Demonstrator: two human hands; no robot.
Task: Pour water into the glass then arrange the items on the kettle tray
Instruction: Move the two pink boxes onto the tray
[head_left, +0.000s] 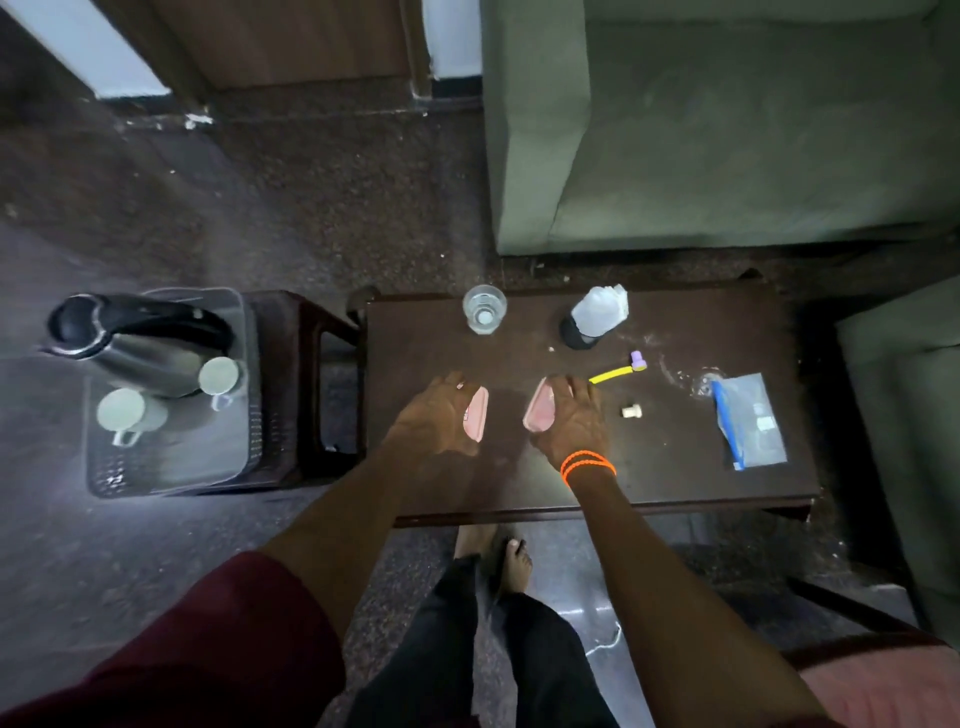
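Head view looks down on a dark wooden counter (675, 467) where both hands work near its near-left part. The left hand (434, 415) curls its fingers round one pink piece (477, 415), holding it at its right side, and the right hand (569, 421), with orange bands (587, 466) on the wrist, grips a second pink piece (540, 410) at its left side; the two pieces are apart, with bare counter between them. What the pink pieces are cannot be told. The glass (484, 308) stands upright at the far edge of the counter, beyond the hands and between them, with water in it. To its right a bottle (595, 317) with a dark base leans. A yellow toothbrush (618, 371) with a purple head lies just right of the right hand, a small white cap (632, 412) lies near it, and a clear packet (748, 421) with a blue strip lies farther right. Well to the left, on a separate stool, the kettle tray (171, 467) carries a steel kettle (140, 343) with a black handle and two white cups (124, 413), (221, 376) set just beside the kettle.
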